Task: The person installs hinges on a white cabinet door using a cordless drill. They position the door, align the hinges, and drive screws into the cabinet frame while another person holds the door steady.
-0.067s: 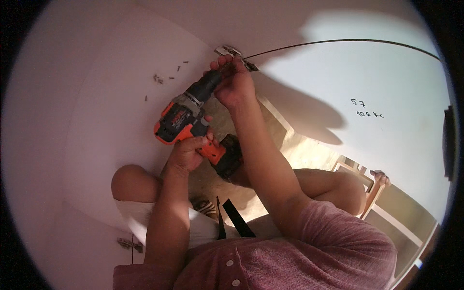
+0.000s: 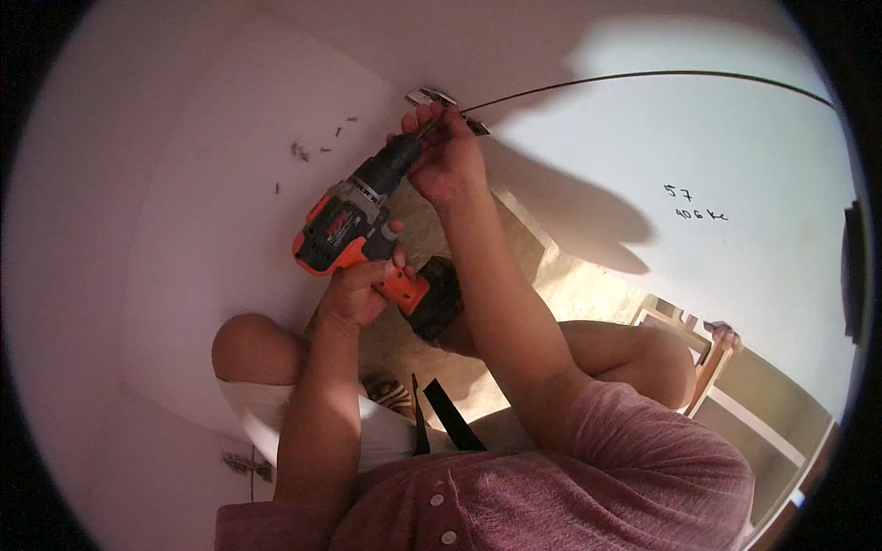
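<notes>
Nothing has shifted: left hand [image 2: 354, 292] grips orange-black drill [image 2: 354, 220], right hand [image 2: 447, 156] pinches its tip.

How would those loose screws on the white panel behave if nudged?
The screws look small and light, so they would likely skid or roll on the smooth white panel. Lying scattered and apart, they probably scatter further. The drill in the left hand works close by.

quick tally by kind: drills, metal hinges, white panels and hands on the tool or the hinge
cordless drill: 1, orange and black
metal hinge at the seam between the panels: 1
white panels: 2, left panel and right panel
hands: 2, left hand on the drill grip, right hand at the drill tip by the hinge
total: 6
</notes>
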